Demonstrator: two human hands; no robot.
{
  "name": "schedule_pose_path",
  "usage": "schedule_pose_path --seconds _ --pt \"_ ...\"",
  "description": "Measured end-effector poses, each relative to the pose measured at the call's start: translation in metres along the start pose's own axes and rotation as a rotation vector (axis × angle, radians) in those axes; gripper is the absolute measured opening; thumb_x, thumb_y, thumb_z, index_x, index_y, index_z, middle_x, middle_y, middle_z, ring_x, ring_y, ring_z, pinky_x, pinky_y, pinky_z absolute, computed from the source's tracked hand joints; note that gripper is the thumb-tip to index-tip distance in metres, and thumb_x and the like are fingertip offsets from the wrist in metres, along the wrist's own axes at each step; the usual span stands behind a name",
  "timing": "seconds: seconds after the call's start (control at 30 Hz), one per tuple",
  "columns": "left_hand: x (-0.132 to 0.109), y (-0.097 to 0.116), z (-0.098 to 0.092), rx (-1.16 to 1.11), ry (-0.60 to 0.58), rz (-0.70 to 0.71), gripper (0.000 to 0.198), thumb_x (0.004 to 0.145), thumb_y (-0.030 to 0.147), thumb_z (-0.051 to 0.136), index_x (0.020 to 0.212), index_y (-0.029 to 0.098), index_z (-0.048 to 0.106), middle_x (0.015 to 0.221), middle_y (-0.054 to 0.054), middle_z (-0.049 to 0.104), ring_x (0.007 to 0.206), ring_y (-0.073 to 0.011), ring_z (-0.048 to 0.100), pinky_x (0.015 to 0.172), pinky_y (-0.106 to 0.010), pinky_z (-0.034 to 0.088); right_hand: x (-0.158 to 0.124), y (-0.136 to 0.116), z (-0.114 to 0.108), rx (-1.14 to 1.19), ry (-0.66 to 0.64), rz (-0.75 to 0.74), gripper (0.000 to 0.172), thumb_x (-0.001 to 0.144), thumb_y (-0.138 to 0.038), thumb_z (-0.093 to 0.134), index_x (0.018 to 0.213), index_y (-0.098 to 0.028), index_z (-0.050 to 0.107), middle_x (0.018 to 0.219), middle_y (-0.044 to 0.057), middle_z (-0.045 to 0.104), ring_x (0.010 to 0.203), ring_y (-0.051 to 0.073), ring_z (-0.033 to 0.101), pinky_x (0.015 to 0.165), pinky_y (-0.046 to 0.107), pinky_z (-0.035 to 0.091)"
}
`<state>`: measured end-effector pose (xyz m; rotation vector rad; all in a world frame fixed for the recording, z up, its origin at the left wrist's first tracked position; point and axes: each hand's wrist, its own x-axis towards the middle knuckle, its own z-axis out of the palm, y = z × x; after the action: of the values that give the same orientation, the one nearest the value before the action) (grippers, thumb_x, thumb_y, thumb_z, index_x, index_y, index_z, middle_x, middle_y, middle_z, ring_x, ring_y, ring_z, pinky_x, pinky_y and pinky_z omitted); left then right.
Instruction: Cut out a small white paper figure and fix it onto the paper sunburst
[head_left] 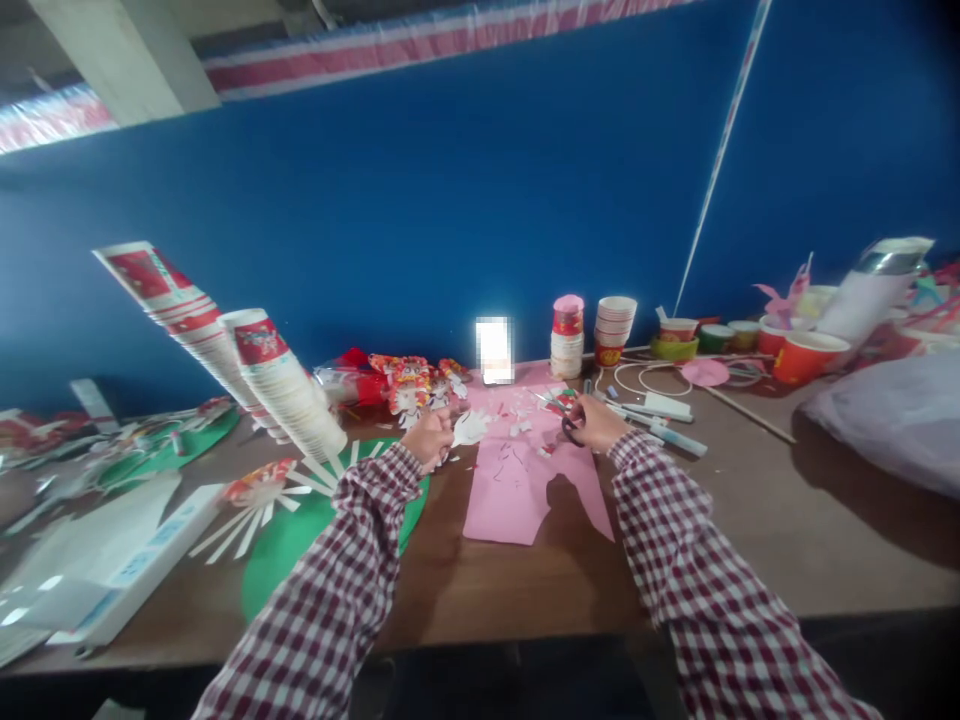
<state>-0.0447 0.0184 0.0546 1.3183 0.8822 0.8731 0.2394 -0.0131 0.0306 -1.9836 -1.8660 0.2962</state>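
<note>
My left hand (pixel 431 437) is closed on a white paper cutout (pixel 470 428) with a jagged edge, held over the left side of a pink paper sheet (pixel 506 500). In my right hand (pixel 598 424) are scissors (pixel 553 404), their blades pointing left toward the cutout but apart from it. Small white and red paper scraps (pixel 517 428) lie on the pink sheet, which has a curved piece cut out of its near edge. Printed red and white paper figures (pixel 411 385) stand just beyond my left hand.
Tall leaning stacks of paper cups (pixel 281 385) rise at left, near a green disc (pixel 281 560) and a paper cup cut into strips (pixel 259 485). Shorter cup stacks (pixel 615 330) stand at the back. Right are markers (pixel 679 438), a stick (pixel 750 415) and a plastic bag (pixel 892 420).
</note>
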Motion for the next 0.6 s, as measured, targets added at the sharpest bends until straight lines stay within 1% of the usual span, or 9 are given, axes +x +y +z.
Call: schedule_pose_path --seconds 0.07,0.13,0.17,0.23,0.33,0.4,0.5,0.6 --pt "-0.005 0.006 0.0 0.016 0.019 0.01 0.065 0.049 -0.006 0.045 0.111 0.011 0.052 0.081 -0.004 0.062 0.052 -0.0049 0.05 0.041 -0.014 0.033 -0.001 0.0 0.0 -0.002 0.005 0.009 0.041 0.061 -0.044 0.063 0.09 -0.017 0.05 0.086 0.003 0.06 0.074 0.015 0.057 0.062 0.021 0.04" --pt "-0.009 0.013 -0.001 0.048 0.043 -0.015 0.061 0.049 -0.007 0.046 0.107 0.01 0.054 0.079 -0.004 0.061 0.056 -0.0065 0.053 0.046 -0.015 0.037 -0.003 -0.003 -0.001 -0.023 0.017 0.042 0.046 0.064 -0.046 0.059 0.097 -0.015 0.049 0.086 0.006 0.06 0.076 0.018 0.058 0.063 0.025 0.04" --pt "-0.01 0.016 -0.003 0.074 0.056 -0.035 0.059 0.05 -0.008 0.046 0.105 0.009 0.055 0.075 -0.004 0.061 0.056 -0.0067 0.053 0.046 -0.015 0.037 -0.003 -0.005 -0.001 -0.04 0.029 0.063 0.047 0.067 -0.047 0.057 0.1 -0.014 0.049 0.086 0.008 0.061 0.077 0.02 0.058 0.064 0.027 0.041" --pt "-0.011 0.023 -0.007 0.123 0.083 -0.069 0.054 0.051 -0.008 0.047 0.102 0.008 0.056 0.069 -0.003 0.059 0.055 -0.0068 0.053 0.044 -0.015 0.037 -0.004 -0.009 -0.001 -0.079 0.056 0.099 0.042 0.072 -0.043 0.052 0.102 -0.013 0.05 0.089 0.012 0.061 0.082 0.024 0.057 0.067 0.031 0.041" --pt "-0.012 0.034 -0.014 0.173 0.097 -0.106 0.05 0.051 -0.008 0.049 0.097 0.009 0.059 0.068 -0.003 0.059 0.06 -0.0091 0.055 0.047 -0.016 0.04 -0.004 -0.013 0.0 -0.128 0.072 0.113 0.027 0.076 -0.032 0.048 0.095 -0.015 0.057 0.092 0.013 0.061 0.09 0.025 0.056 0.072 0.033 0.04" --pt "-0.012 0.041 -0.016 0.214 0.09 -0.142 0.049 0.052 -0.007 0.05 0.096 0.01 0.06 0.07 -0.005 0.061 0.061 -0.0107 0.057 0.048 -0.018 0.042 -0.004 -0.014 0.0 -0.15 0.062 0.126 0.022 0.075 -0.029 0.049 0.089 -0.016 0.06 0.092 0.013 0.061 0.089 0.025 0.056 0.072 0.033 0.041" --pt "-0.013 0.051 -0.018 0.275 0.06 -0.185 0.048 0.05 -0.007 0.051 0.094 0.011 0.062 0.074 -0.007 0.064 0.059 -0.0118 0.058 0.044 -0.017 0.04 -0.003 -0.013 0.0 -0.169 0.055 0.168 0.024 0.075 -0.03 0.049 0.09 -0.017 0.062 0.092 0.015 0.061 0.086 0.029 0.057 0.068 0.037 0.042" --pt "-0.013 0.06 -0.017 0.33 0.012 -0.205 0.048 0.048 -0.009 0.05 0.089 0.013 0.064 0.076 -0.008 0.066 0.059 -0.0122 0.058 0.041 -0.015 0.037 -0.005 -0.012 0.0 -0.173 0.065 0.192 0.028 0.078 -0.033 0.045 0.097 -0.017 0.059 0.093 0.017 0.061 0.085 0.029 0.058 0.066 0.039 0.043"
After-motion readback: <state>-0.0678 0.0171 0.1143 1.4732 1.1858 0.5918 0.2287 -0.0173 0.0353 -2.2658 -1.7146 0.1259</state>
